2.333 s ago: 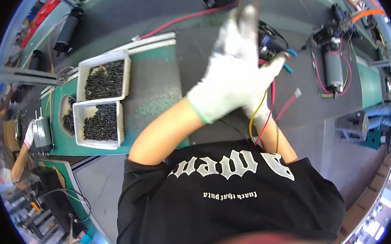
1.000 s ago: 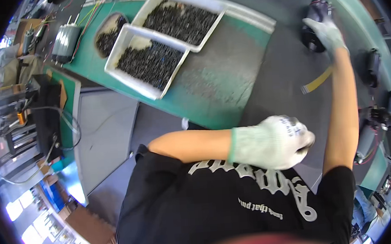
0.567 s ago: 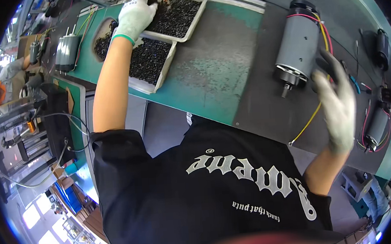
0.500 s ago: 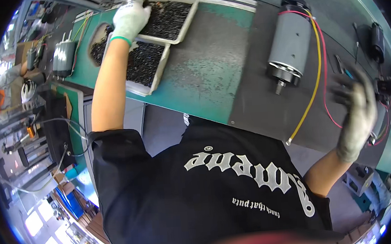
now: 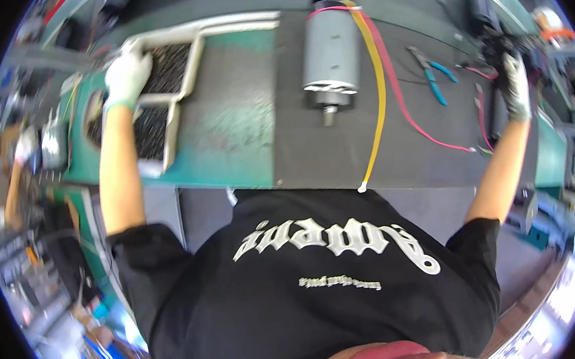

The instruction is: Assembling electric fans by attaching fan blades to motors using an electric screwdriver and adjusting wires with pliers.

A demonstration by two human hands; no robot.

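At the left, my left hand (image 5: 128, 76) in a white glove is over the left edge of a white bin (image 5: 197, 58) full of small black screw-like pieces. Its fingers are curled, and what they hold, if anything, is hidden. A second white bin (image 5: 172, 129) with similar dark pieces adjoins it on the near side. My gloved right hand (image 5: 516, 89) reaches to the far right, at a dark tool-like object (image 5: 493, 46) whose kind is blurred. The fingers there are smeared and partly hidden. A grey cylindrical motor (image 5: 332, 49) lies between my hands, shaft toward me.
From the motor run a yellow lead (image 5: 380, 86) and a red lead (image 5: 398, 98) toward the near edge. Blue-handled pliers (image 5: 435, 79) lie right of them. Another grey motor (image 5: 54, 144) stands far left. Beyond it, a co-worker's gloved hand (image 5: 26, 146) shows.
My right hand has swung farther right and away from me, to the dark object. My left hand stays at the bins. The whole view has shifted, so the bench things appear farther left.
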